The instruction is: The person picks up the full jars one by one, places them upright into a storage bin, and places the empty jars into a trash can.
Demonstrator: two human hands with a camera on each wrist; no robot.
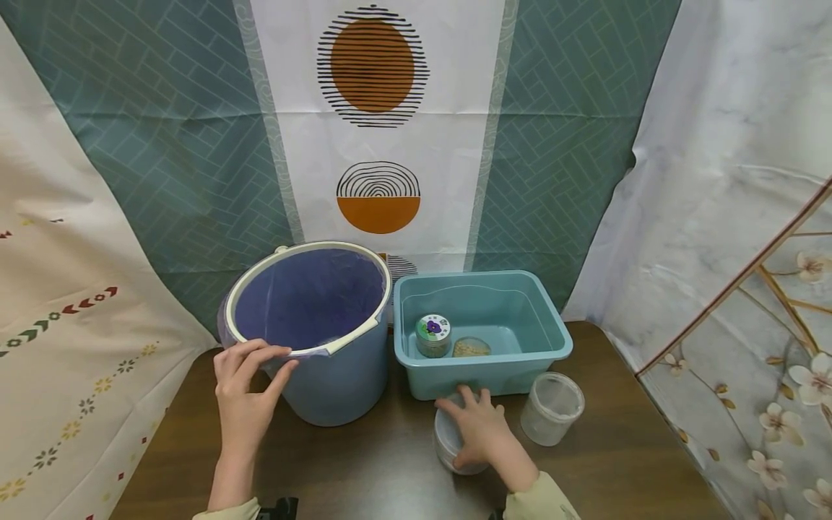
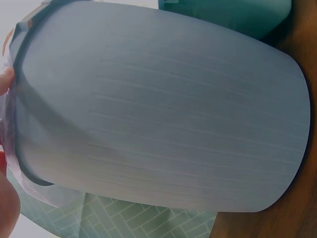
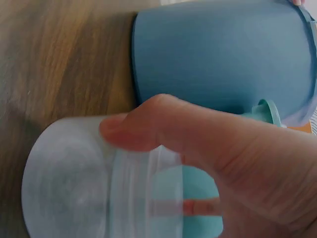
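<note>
Right hand [image 1: 482,431], half-curled, grips the clear jar [image 1: 445,435]. Likely light, stiff, slick plastic (hold round the sides); left hand [image 1: 245,384] pinches the lined bucket rim [image 1: 354,335].

blue bucket [image 1: 341,393], cream rim [image 1: 325,245], teal basin [image 1: 481,379], clear jars [image 1: 549,413], brown wood-grain table [image 1: 351,469], green brick-patterned cloth [image 1: 175,159], white strip [image 1: 451,87], black-lined orange circles [image 1: 373,65]
</note>
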